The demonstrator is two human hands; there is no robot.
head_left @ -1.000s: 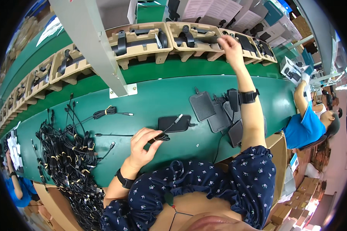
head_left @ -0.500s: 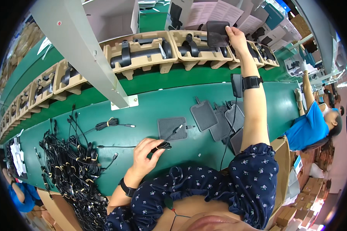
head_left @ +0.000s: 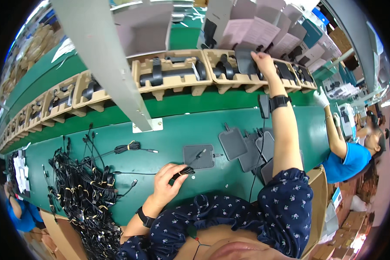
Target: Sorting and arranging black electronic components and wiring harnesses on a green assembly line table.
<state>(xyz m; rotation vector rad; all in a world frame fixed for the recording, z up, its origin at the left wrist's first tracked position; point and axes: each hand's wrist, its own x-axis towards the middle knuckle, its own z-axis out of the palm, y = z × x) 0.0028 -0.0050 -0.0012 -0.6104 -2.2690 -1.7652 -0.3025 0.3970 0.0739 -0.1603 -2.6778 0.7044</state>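
Two bare hands work at a green table [head_left: 180, 130], on which one lone pad [head_left: 205, 161], dark and rectangular, lies flat. Nearer the wearer than the lone pad, and to its left, the left hand [head_left: 168, 180] has thumb and fingers curled almost closed around a coiled black cable [head_left: 186, 171]; a plug [head_left: 201, 153] reaches over the lone pad. Beyond the lone pad and to its right, the right hand [head_left: 264, 65] pinches a flat dark panel [head_left: 245, 62] by its edge — the panel is at a moulded tan tray [head_left: 235, 81], though whether they touch cannot be told. Right of the lone pad are several overlapping pads [head_left: 249, 157]; to its left, a tangled heap of black cables [head_left: 82, 182].
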